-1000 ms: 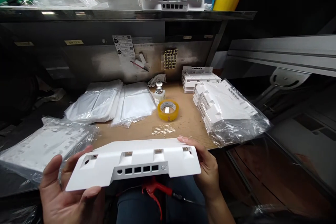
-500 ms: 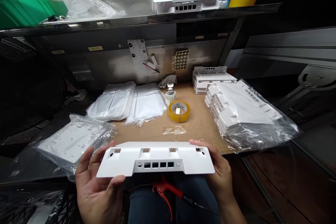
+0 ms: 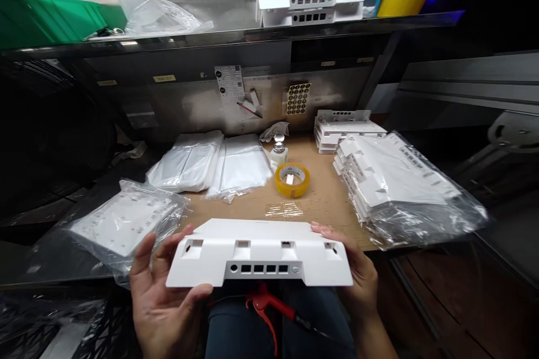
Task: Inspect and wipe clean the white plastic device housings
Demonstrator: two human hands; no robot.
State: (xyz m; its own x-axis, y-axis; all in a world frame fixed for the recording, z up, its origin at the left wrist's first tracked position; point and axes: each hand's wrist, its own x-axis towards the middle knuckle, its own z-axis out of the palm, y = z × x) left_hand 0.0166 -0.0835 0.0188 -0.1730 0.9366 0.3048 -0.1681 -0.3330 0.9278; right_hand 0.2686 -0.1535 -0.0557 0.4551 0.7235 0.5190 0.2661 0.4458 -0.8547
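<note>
I hold a white plastic housing [image 3: 259,255] level in front of me, above my lap. Its near edge faces me with a row of square ports and several notches. My left hand [image 3: 164,297] grips its left end, thumb underneath on the near edge. My right hand [image 3: 357,280] grips the right end with fingers over the top. A red-handled tool [image 3: 269,305] lies on my lap just below the housing.
On the cardboard-covered bench [image 3: 320,196] lie a yellow tape roll [image 3: 292,179], a small bottle [image 3: 278,151], stacks of clear bags [image 3: 210,162], bagged white housings [image 3: 400,185] at right and a bagged plate [image 3: 126,219] at left. A shelf above carries another housing [image 3: 309,1].
The housing has gone from tilted down at its left end to level and centred in front of me. My view has shifted left and slightly up.
</note>
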